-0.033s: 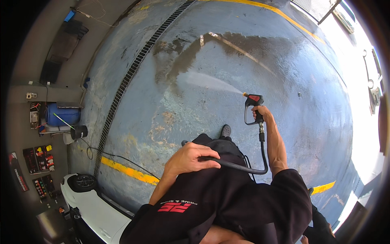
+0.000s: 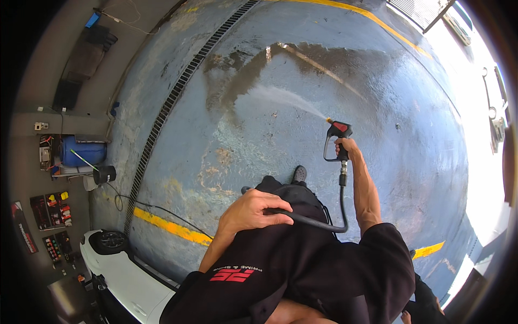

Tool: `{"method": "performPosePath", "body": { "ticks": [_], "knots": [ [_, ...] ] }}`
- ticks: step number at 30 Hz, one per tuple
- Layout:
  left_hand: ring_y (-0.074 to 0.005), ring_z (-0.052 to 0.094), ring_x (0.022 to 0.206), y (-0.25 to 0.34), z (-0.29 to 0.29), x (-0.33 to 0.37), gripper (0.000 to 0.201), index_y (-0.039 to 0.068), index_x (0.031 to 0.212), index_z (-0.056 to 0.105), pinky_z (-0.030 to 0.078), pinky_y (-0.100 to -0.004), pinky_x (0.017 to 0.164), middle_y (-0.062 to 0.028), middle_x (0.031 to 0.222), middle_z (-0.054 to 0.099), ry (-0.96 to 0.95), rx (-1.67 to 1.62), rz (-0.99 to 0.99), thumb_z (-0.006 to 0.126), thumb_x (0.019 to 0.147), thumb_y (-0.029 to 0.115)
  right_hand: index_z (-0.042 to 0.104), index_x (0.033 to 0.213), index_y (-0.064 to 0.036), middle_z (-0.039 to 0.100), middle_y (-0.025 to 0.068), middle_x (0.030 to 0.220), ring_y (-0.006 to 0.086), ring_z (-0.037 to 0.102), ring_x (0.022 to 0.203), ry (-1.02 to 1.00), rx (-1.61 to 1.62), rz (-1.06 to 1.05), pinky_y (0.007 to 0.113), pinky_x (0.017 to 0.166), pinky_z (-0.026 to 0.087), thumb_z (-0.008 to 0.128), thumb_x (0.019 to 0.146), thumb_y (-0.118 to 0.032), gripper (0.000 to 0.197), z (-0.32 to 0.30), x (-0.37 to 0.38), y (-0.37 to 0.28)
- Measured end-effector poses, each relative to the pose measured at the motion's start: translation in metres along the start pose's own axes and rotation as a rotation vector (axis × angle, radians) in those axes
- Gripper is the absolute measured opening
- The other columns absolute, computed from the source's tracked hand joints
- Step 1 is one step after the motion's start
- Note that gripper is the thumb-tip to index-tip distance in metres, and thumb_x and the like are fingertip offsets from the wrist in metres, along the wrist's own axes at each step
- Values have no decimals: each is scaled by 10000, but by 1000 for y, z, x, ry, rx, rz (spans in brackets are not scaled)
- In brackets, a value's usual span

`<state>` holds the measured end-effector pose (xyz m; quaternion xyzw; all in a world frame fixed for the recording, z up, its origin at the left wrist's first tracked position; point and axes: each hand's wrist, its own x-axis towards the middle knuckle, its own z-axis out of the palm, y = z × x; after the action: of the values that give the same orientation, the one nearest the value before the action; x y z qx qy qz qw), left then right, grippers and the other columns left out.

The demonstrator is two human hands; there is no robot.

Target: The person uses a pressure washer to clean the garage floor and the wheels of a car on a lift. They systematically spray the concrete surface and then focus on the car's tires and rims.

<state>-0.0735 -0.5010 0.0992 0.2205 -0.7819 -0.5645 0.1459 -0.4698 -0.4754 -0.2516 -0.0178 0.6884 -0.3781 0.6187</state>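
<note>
My right hand is closed around the grip of a black and red pressure washer gun, fingers at the trigger. From its brass tip a fan of water sprays to the far left over the blue floor, which is dark and wet beyond. A black hose hangs from the gun's metal coupling, bends below it and runs back to my left hand. That hand is wrapped around the hose in front of my waist, thumb and fingers on either side of it.
A slotted floor drain crosses the left side. A white car stands at the lower left, near a black cable. A blue barrel and dark bucket are by the left wall. Another person shows at the lower right.
The gun's nozzle has tipped upward and slightly right, and the spray has swung with it. The hose bend below the gun has shifted left. My left hand stays in place.
</note>
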Motion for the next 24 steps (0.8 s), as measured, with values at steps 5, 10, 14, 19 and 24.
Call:
{"method": "performPosePath", "body": {
  "ticks": [5,10,14,19,24],
  "knots": [
    [-137,593,554,-12,-32,6,247,42,908,766,421,-270,501,-57,720,701,101,-31,-2,903,733,149,583,763,-18,566,68,640,178,575,514,-22,-139,9,358,481,517,665,844,-27,115,28,13,-41],
    [-151,643,608,-36,-82,18,258,32,927,765,461,-259,538,-70,750,717,58,-22,-29,899,736,142,598,775,-16,579,67,644,177,571,507,-4,-120,6,359,485,515,674,834,-27,97,67,43,-71],
    [-150,688,662,-57,-142,25,252,36,940,772,484,-257,563,-79,787,738,21,-1,9,893,743,134,587,748,-50,556,36,627,160,550,500,-22,3,41,370,480,502,683,833,-39,129,104,70,-96],
    [-159,680,650,-91,-222,33,256,35,943,770,501,-267,573,-92,776,733,118,-2,-9,889,755,162,602,694,-6,593,95,624,215,589,510,-60,-204,44,408,489,520,716,816,-32,169,174,83,-147],
    [-110,679,655,-104,-289,44,252,2,964,772,501,-227,576,-98,795,749,61,-77,4,877,762,108,607,769,12,588,96,641,208,590,510,68,-49,-17,400,472,529,693,842,-20,117,223,87,-183]
  ]
}}
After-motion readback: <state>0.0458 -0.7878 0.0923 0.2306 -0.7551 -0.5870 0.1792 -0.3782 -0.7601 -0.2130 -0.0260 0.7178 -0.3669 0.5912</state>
